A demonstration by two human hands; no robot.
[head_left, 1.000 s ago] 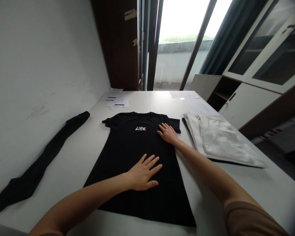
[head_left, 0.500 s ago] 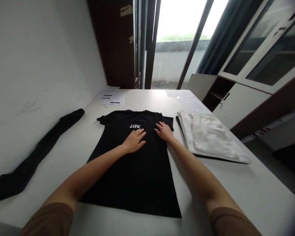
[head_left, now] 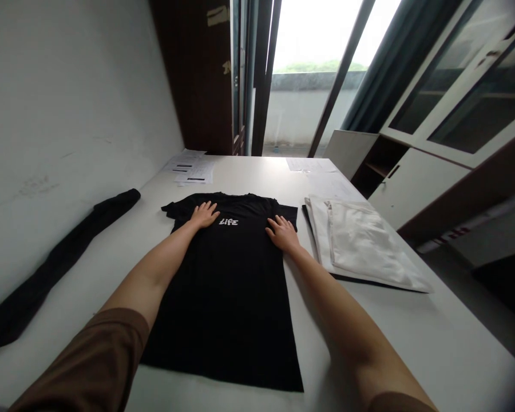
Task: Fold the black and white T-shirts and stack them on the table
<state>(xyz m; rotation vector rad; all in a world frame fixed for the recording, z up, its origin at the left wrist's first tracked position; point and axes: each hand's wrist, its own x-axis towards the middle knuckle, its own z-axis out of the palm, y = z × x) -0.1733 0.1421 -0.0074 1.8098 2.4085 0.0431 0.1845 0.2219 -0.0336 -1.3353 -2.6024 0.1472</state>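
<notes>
A black T-shirt [head_left: 232,297] lies spread flat on the white table, its collar at the far end and its hem toward me. White lettering [head_left: 228,222] is printed on its upper part. My left hand [head_left: 205,214] rests open on the shirt near the left shoulder, just left of the lettering, fingers spread. On the right side of the chest, close to the right sleeve, my right hand [head_left: 283,232] lies flat with its fingers apart. Neither hand grips the cloth. Both sleeves stick out sideways.
A stack of folded white garments [head_left: 369,243] with a dark edge beneath sits right of the shirt. A long dark cloth [head_left: 64,257] lies along the left wall. Papers [head_left: 191,169] lie at the far left corner, more sheets [head_left: 311,166] at the far right. White cabinets [head_left: 420,177] stand beyond.
My left hand has moved left and away from me, from below the lettering to the left shoulder area. My right hand stays at about the same spot on the shirt.
</notes>
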